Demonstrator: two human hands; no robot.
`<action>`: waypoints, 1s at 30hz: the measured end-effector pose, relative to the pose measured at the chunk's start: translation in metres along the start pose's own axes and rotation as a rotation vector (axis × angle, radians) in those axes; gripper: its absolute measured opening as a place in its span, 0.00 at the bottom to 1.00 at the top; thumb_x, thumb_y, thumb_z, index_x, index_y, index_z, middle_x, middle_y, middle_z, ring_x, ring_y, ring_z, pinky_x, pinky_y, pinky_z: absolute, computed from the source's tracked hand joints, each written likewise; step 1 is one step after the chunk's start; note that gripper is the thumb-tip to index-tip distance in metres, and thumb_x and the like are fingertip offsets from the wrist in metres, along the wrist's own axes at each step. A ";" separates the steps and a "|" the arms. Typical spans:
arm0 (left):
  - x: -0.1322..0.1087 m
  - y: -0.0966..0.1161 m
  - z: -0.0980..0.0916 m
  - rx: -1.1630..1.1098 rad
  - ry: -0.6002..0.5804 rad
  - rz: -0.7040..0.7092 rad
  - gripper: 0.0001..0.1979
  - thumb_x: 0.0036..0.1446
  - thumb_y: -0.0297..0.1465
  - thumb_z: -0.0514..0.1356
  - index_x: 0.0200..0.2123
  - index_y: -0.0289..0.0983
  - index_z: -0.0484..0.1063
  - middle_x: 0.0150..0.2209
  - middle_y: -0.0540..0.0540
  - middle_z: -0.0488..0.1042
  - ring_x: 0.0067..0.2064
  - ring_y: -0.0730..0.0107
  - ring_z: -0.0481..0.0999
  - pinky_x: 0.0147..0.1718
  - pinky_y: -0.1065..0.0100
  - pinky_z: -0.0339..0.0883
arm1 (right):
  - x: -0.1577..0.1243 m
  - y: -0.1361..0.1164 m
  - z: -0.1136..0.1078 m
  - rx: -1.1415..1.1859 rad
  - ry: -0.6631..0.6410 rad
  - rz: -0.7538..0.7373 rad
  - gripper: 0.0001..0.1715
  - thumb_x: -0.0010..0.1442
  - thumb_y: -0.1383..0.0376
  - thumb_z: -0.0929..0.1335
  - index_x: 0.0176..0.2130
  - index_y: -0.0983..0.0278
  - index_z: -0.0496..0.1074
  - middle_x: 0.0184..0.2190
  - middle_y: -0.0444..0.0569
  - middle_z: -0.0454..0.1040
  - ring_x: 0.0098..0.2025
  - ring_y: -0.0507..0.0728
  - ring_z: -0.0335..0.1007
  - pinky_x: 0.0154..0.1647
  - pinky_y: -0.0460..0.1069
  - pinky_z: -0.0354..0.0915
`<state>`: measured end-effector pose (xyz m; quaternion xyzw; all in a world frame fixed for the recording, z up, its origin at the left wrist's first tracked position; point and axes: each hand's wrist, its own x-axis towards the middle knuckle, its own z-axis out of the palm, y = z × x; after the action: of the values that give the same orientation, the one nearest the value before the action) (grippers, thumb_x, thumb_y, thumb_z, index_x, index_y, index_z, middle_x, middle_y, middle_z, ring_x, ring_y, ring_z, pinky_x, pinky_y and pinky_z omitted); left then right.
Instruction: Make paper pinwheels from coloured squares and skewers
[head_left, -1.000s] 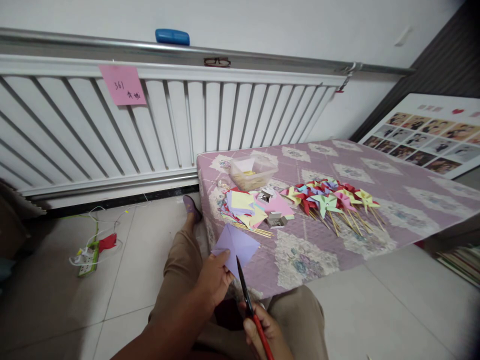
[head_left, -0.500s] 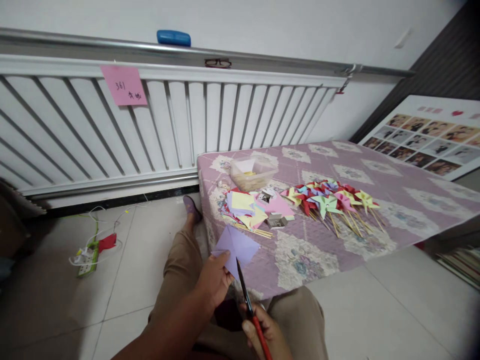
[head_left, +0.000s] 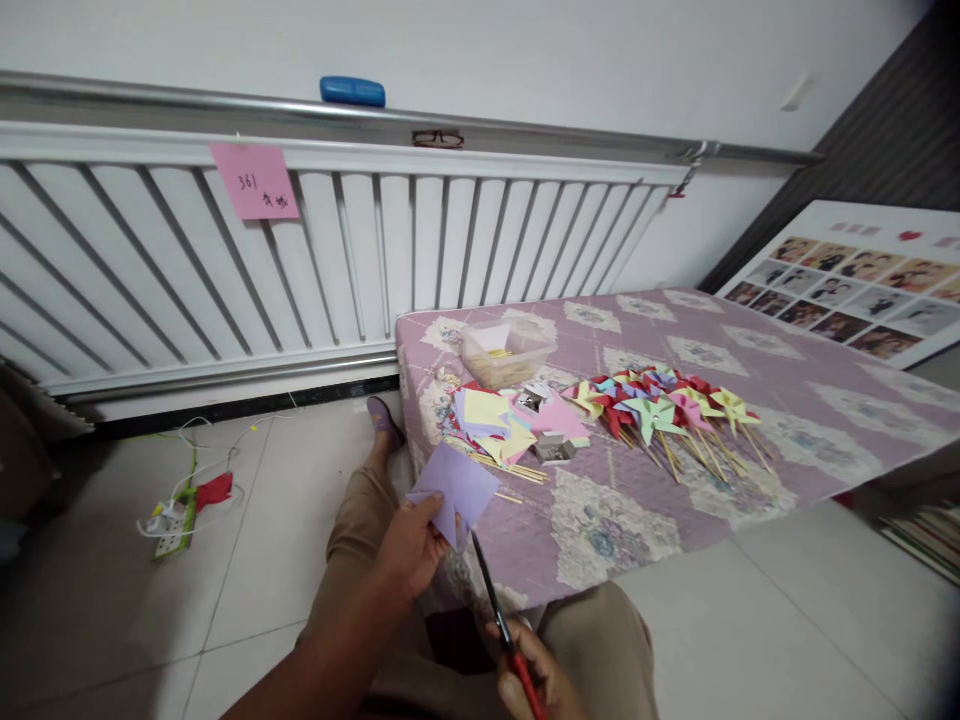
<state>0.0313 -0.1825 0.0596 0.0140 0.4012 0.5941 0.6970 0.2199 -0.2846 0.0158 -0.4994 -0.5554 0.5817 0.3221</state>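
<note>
White radiator point(head_left: 300, 260) fills the back wall, pink note point(head_left: 255, 180) stuck on it. Table point(head_left: 787, 340) in a purple cloth runs off to the right. Pile of pinwheels point(head_left: 660, 405) sits mid-table toward the near edge. Stack of coloured paper squares point(head_left: 491, 420) lies by the near left corner, with a plastic tub point(head_left: 506, 350) behind it at the left edge and wooden sticks point(head_left: 517, 468) just in front.

The purple paper square point(head_left: 454, 488) is off the table, held in the air just in front of the near left corner, above my knee. My left hand point(head_left: 409, 545) pinches its lower corner, thumb on top. My right hand point(head_left: 536, 675) is clenched round the red handles of the scissors point(head_left: 491, 595), half cut off by the frame bottom.

Change since half a second ago: the square has swung left and turned a bit in the pinch. The blade tip, which overlapped the sheet, now only meets its lower edge. Blades look together. I see no cut in the paper yet.
</note>
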 end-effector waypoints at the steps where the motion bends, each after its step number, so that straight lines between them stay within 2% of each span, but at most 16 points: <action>1: 0.001 0.004 -0.002 0.029 -0.009 0.010 0.07 0.50 0.22 0.62 0.32 0.35 0.68 0.25 0.52 0.74 0.23 0.77 0.72 0.24 0.75 0.70 | -0.002 0.002 -0.002 0.032 0.030 0.008 0.32 0.52 0.42 0.69 0.47 0.62 0.74 0.27 0.46 0.68 0.28 0.55 0.62 0.31 0.49 0.62; 6: 0.003 0.014 -0.013 0.243 -0.123 -0.001 0.09 0.46 0.28 0.66 0.30 0.35 0.69 0.22 0.51 0.73 0.20 0.76 0.70 0.20 0.74 0.67 | -0.004 0.008 -0.014 0.249 0.186 0.102 0.36 0.52 0.43 0.70 0.52 0.60 0.66 0.24 0.41 0.65 0.18 0.48 0.52 0.17 0.44 0.51; 9: -0.001 0.016 -0.014 0.411 -0.202 -0.028 0.07 0.44 0.28 0.66 0.27 0.34 0.71 0.21 0.50 0.73 0.20 0.75 0.69 0.20 0.74 0.66 | 0.003 0.001 -0.023 0.293 0.250 0.089 0.37 0.51 0.45 0.71 0.54 0.59 0.63 0.27 0.44 0.70 0.18 0.49 0.56 0.16 0.44 0.51; 14: -0.009 0.017 -0.015 0.718 -0.358 -0.053 0.01 0.45 0.25 0.63 0.25 0.34 0.75 0.19 0.50 0.72 0.18 0.77 0.66 0.17 0.77 0.58 | 0.019 -0.032 -0.028 0.214 0.294 0.055 0.37 0.48 0.44 0.72 0.52 0.58 0.64 0.34 0.48 0.75 0.24 0.54 0.66 0.20 0.46 0.59; 17: -0.012 0.018 -0.016 0.858 -0.458 -0.061 0.02 0.47 0.25 0.61 0.24 0.34 0.75 0.17 0.51 0.70 0.17 0.78 0.62 0.15 0.77 0.52 | 0.026 -0.049 -0.020 0.171 0.286 0.039 0.31 0.47 0.50 0.74 0.47 0.58 0.68 0.34 0.47 0.75 0.33 0.57 0.72 0.31 0.48 0.66; 19: -0.013 0.018 -0.017 0.894 -0.513 -0.062 0.03 0.47 0.25 0.61 0.24 0.34 0.75 0.17 0.51 0.69 0.17 0.79 0.61 0.15 0.77 0.51 | 0.030 -0.053 -0.012 0.205 0.294 0.039 0.27 0.47 0.52 0.75 0.44 0.57 0.68 0.32 0.44 0.74 0.33 0.57 0.72 0.34 0.48 0.67; 21: -0.014 0.017 -0.017 0.877 -0.524 -0.066 0.02 0.47 0.26 0.62 0.25 0.34 0.76 0.18 0.51 0.70 0.17 0.79 0.61 0.16 0.77 0.50 | 0.031 -0.053 -0.004 0.259 0.260 0.057 0.25 0.49 0.52 0.73 0.44 0.57 0.67 0.31 0.43 0.73 0.31 0.56 0.71 0.32 0.49 0.68; 23: -0.014 0.015 -0.017 0.797 -0.485 -0.098 0.05 0.48 0.30 0.64 0.28 0.33 0.77 0.21 0.48 0.73 0.19 0.78 0.63 0.17 0.77 0.53 | 0.031 -0.051 0.002 0.302 0.246 0.077 0.23 0.52 0.53 0.72 0.45 0.57 0.66 0.32 0.43 0.74 0.29 0.55 0.71 0.30 0.49 0.68; 26: -0.017 0.011 -0.015 0.573 -0.466 -0.149 0.13 0.50 0.37 0.65 0.33 0.33 0.77 0.28 0.42 0.76 0.26 0.71 0.71 0.24 0.73 0.62 | 0.032 -0.049 0.007 0.372 0.350 0.127 0.19 0.52 0.53 0.72 0.41 0.55 0.65 0.31 0.41 0.73 0.27 0.54 0.71 0.25 0.47 0.67; 28: -0.019 0.006 -0.016 0.436 -0.517 -0.186 0.15 0.51 0.40 0.64 0.36 0.34 0.77 0.34 0.39 0.77 0.32 0.66 0.74 0.30 0.70 0.66 | 0.033 -0.050 0.009 0.432 0.436 0.145 0.19 0.52 0.53 0.72 0.40 0.55 0.65 0.31 0.41 0.73 0.26 0.54 0.71 0.21 0.45 0.65; 30: -0.021 -0.003 -0.018 0.330 -0.556 -0.231 0.17 0.52 0.41 0.65 0.39 0.35 0.76 0.37 0.39 0.77 0.36 0.64 0.74 0.32 0.68 0.66 | 0.035 -0.051 0.010 0.486 0.511 0.102 0.19 0.51 0.53 0.72 0.39 0.56 0.65 0.31 0.41 0.73 0.25 0.54 0.71 0.20 0.45 0.65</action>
<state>0.0243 -0.2092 0.0569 0.2423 0.2854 0.4119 0.8308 0.1911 -0.2463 0.0561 -0.5645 -0.2767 0.5685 0.5307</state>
